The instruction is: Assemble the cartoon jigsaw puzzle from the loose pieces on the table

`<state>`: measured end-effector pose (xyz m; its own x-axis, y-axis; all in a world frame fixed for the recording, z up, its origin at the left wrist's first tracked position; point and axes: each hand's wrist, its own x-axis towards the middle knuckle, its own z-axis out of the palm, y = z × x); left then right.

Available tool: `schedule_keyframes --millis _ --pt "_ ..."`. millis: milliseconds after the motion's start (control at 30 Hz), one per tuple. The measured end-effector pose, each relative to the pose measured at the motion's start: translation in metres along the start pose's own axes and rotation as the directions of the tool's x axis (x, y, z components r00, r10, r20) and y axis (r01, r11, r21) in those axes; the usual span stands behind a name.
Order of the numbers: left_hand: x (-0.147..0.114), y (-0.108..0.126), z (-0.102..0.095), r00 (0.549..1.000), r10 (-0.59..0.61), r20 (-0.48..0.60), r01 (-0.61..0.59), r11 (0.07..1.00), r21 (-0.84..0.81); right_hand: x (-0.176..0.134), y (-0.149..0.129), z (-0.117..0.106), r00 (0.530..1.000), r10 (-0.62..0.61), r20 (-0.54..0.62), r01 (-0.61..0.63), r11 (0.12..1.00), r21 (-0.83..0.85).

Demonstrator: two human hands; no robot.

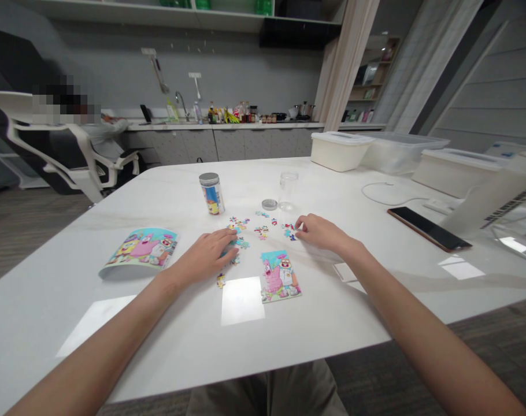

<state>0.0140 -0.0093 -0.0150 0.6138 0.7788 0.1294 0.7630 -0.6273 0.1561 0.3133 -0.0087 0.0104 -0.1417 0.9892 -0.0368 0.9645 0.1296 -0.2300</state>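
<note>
My left hand (211, 249) lies low over the table with its fingers stretched out and apart, partly covering some small jigsaw pieces (242, 243). My right hand (321, 232) is bent at the fingers, thumb and index tips slightly apart, beside a red and blue group of pieces (289, 230); I make out nothing held in it. Between both hands lie more loose pieces (262, 231). Closer to me is a partly assembled puzzle (281, 276) with a pink starfish and a squirrel figure. A curved picture sheet (144, 249) with the same characters rests left of my left hand.
Behind the pieces stand a lidded jar (211, 195) with a cartoon label, a clear jar (288, 192) and a metal lid (269, 204). At right are a phone (428, 228), a white cable (391, 202) and plastic boxes (339, 151). A person sits in a chair (83, 153) far left.
</note>
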Motion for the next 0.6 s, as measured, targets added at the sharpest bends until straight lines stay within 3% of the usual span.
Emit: schedule_keyframes --millis 333,600 --pt "0.006 -0.014 0.008 0.996 0.032 -0.083 -0.034 0.999 -0.024 -0.001 -0.002 0.001 1.0 0.009 -0.007 -0.009 1.0 -0.011" --pt "0.02 -0.016 0.004 0.99 -0.019 -0.141 0.028 0.998 0.062 -0.002 -0.003 0.001 1.0 0.001 -0.006 -0.001 1.0 -0.031"
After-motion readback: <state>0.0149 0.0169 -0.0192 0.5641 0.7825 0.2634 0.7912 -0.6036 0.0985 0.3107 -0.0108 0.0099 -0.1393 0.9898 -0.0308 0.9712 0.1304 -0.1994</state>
